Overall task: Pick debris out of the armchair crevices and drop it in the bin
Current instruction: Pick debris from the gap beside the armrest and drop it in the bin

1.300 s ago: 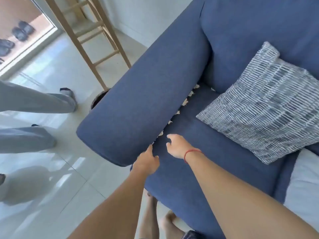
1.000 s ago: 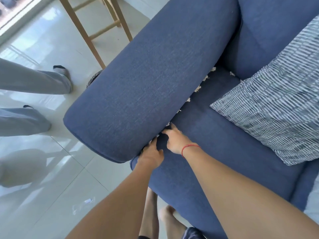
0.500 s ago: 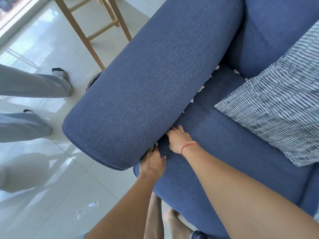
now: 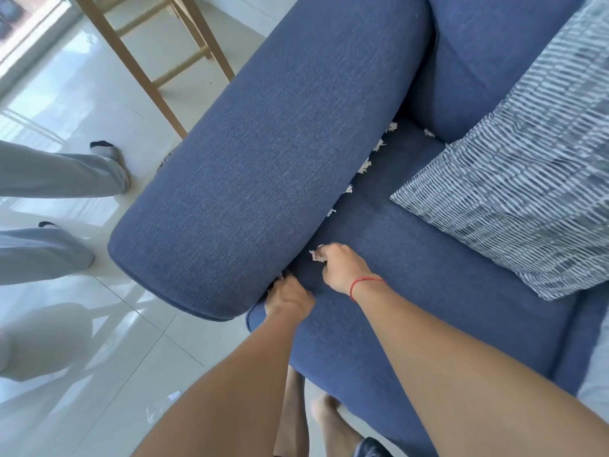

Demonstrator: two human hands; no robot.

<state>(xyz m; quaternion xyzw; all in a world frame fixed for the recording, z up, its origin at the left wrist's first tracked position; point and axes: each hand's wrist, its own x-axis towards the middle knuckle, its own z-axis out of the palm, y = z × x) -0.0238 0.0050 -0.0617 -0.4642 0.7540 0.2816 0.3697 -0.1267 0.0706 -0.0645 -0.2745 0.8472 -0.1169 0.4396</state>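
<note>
A blue fabric armchair (image 4: 263,166) fills the view, its left armrest running diagonally. Several white paper scraps (image 4: 364,166) poke out of the crevice between armrest and seat cushion (image 4: 445,291). My right hand (image 4: 342,268), with a red string at the wrist, is pinched on a white paper scrap (image 4: 316,253) just above the seat near the crevice. My left hand (image 4: 288,296) has its fingers pushed into the crevice's front end under the armrest; its fingertips are hidden. A dark bin (image 4: 164,159) peeks out behind the armrest.
A striped blue-and-white pillow (image 4: 514,179) lies on the seat at the right. A wooden stool (image 4: 158,57) stands on the glossy tiled floor beyond the armrest. Another person's grey trouser legs (image 4: 49,179) are at the left. My bare feet (image 4: 323,420) are below.
My right hand has pulled back from the crevice with a white scrap pinched in its fingers. My left hand has stayed dug in at the crevice's front end.
</note>
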